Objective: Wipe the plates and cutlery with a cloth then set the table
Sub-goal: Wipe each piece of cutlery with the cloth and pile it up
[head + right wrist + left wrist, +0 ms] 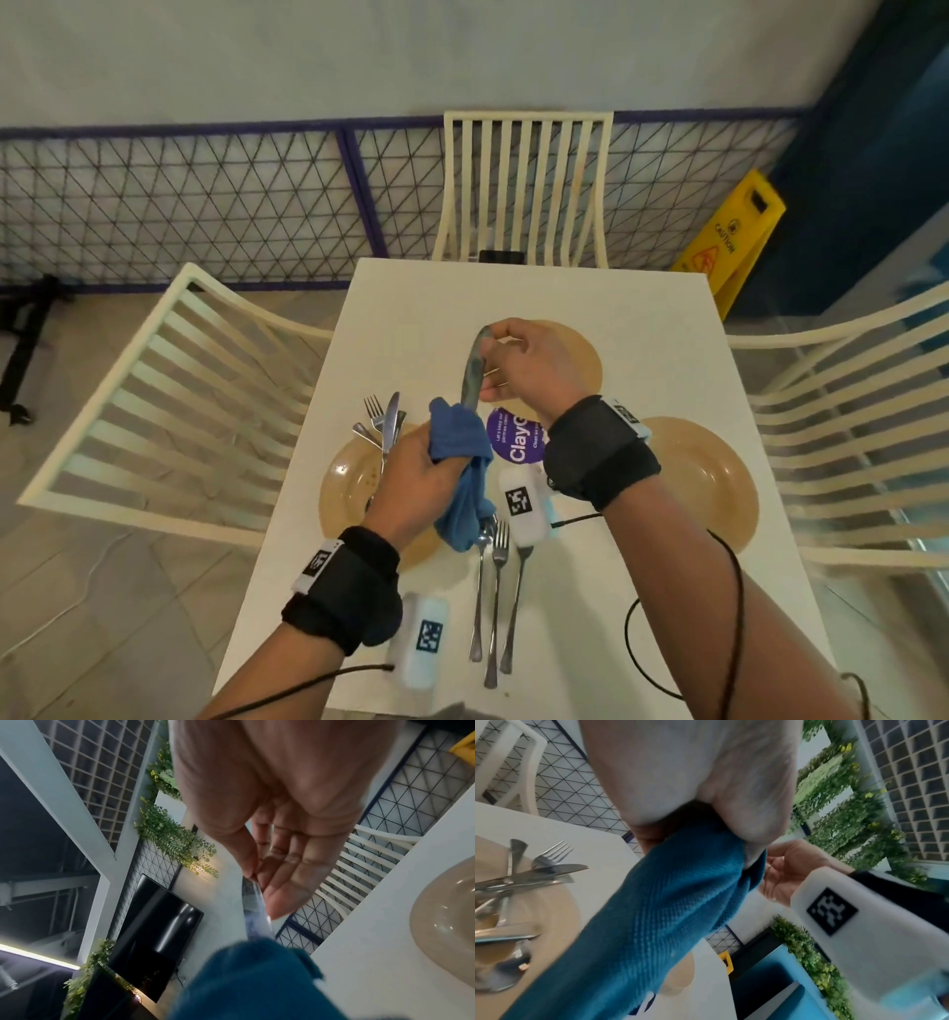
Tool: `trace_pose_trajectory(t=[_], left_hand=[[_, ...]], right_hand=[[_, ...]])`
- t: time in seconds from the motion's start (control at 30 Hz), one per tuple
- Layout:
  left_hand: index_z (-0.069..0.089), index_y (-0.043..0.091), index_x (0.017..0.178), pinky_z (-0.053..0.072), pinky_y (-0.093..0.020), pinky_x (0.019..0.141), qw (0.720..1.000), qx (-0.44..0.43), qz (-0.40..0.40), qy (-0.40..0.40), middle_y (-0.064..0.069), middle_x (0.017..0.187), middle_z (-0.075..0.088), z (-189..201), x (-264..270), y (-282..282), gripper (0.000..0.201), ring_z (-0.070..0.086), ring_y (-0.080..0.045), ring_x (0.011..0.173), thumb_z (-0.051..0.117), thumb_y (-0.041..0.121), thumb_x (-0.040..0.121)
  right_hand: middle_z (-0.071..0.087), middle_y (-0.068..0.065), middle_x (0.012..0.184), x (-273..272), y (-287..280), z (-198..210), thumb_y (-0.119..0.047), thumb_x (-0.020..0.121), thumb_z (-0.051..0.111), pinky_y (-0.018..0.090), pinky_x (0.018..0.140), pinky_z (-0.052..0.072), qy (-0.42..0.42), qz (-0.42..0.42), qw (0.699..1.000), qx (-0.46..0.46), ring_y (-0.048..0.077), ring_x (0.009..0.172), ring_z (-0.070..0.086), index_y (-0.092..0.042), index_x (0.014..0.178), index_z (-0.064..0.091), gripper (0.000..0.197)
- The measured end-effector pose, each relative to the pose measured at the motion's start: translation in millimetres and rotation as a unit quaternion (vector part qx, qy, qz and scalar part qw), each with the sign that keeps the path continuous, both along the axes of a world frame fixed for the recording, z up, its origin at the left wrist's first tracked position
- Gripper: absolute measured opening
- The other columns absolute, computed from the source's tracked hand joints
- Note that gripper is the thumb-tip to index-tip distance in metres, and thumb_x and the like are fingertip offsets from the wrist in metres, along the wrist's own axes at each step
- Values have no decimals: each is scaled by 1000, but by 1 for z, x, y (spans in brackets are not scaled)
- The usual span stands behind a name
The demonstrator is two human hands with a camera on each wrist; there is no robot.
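Above the white table (642,318), a table knife (471,375) is held upright. My right hand (495,354) pinches its upper end between thumb and fingers, as the right wrist view shows with the right hand (254,878) on the knife (257,914). The knife's lower part is buried in a blue cloth (459,437), which my left hand (426,457) grips around it. The cloth (667,902) hangs down from my left hand (693,780). Three tan plates lie on the table: a left plate (344,488), a far plate (585,360) and a right plate (708,483).
A fork, knife and spoon pile (385,426) rests on the left plate. Three cutlery pieces (493,591) lie side by side near the front edge. A purple round sticker (513,442) marks the centre. Cream chairs (529,180) stand at the far, left and right sides; a yellow caution sign (729,231) stands far right.
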State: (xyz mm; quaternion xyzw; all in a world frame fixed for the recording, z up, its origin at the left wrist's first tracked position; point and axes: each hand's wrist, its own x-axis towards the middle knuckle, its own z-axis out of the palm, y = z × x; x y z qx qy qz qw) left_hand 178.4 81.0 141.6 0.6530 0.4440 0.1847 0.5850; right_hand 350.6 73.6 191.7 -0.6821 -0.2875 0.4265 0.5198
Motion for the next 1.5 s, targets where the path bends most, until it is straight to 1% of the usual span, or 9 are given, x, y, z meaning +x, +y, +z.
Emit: trace_pose_trajectory(t=[0.17,0.33,0.53,0.73,0.97,1.07,1.23,1.33,1.5], left_hand=[[72,16,98,54,-43,95,999,41,18,-25,-5,93,76,21,10,13,15,72,-21,93,58,10,97],[67,2,112,58,-44,93,996,-9,59,-63,-19,105,73,18,7,14,17,71,-31,100,59,9,98],[64,1,117,54,-40,97,983,-47,139,-107,-19,112,71,22,7,16,23,68,-31,106,60,11,97],[70,12,107,58,-32,83,972,-96,161,-139,-6,98,76,16,11,-1,14,72,-19,93,60,9,97],[65,13,118,56,-28,80,979,-82,126,-137,-5,105,75,18,20,5,22,73,-18,97,62,12,96],[67,16,116,56,-32,88,987,-72,92,-113,-3,108,75,15,23,-3,21,72,-17,102,62,14,96],[69,16,111,58,-38,87,982,-101,110,-117,-5,102,77,11,25,-12,16,73,-23,101,62,13,96],[66,11,118,58,-35,84,970,-109,155,-149,-9,107,75,15,23,4,21,72,-25,102,60,13,97],[65,11,124,56,-33,83,962,-134,155,-180,-10,115,73,12,21,13,27,70,-26,107,59,16,99]], right_hand=[[59,6,63,-11,-11,-4,-12,96,61,24,53,47,-45,33,998,25,17,56,52,-7,96,68,9],[66,-10,94,-4,-43,-5,-37,101,55,26,77,55,-78,30,996,44,14,88,64,-25,111,64,18],[63,5,104,-33,-104,-54,-38,106,40,24,73,49,68,164,981,-80,21,91,59,-8,123,57,39],[65,30,101,-39,-120,-69,-35,99,56,37,73,49,108,203,973,-39,27,86,59,0,115,59,39],[69,15,90,-31,-124,-74,-38,83,73,43,74,54,-80,144,984,-66,22,75,63,-23,97,64,22],[68,4,94,-33,-120,-70,-39,93,62,41,80,52,-138,163,974,-74,18,83,62,-23,100,58,18],[67,-2,114,-37,-124,-57,-42,104,39,36,94,51,-59,170,983,-36,15,103,63,-23,122,56,31],[66,16,109,-36,-131,-53,-48,101,40,36,78,53,21,150,988,-15,33,92,65,-19,115,58,37],[46,9,77,-33,-129,-39,-31,109,33,24,58,42,-34,146,989,-8,14,64,44,-16,84,48,32]])
